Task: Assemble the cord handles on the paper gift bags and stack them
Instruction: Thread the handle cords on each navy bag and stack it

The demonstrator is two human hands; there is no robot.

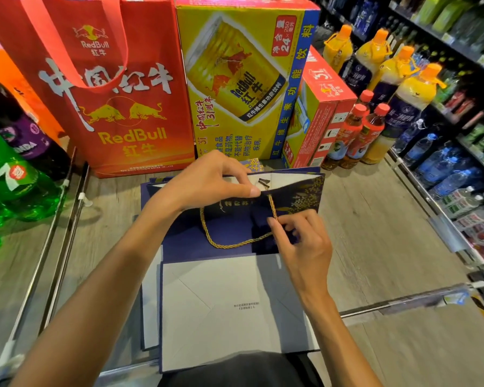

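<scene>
A navy paper gift bag [299, 195] with gold print lies flat on the shelf top, its mouth facing away from me and its white folded base [229, 311] toward me. A gold twisted cord handle [235, 243] loops across its front face. My left hand [207, 182] pinches the bag's upper rim beside the cord hole, where a dark cord tip [263, 183] pokes out inside. My right hand [302, 244] pinches the cord just below that hole. More flat navy bags [150, 297] lie underneath.
A red RedBull gift bag [106, 88] and yellow RedBull cartons [243, 79] stand right behind the work spot. Green and purple soda bottles [9, 174] sit at the left. Juice and tea bottles [375, 107] and shelves of water stand at the right. Metal shelf rails [56, 247] edge the wooden surface.
</scene>
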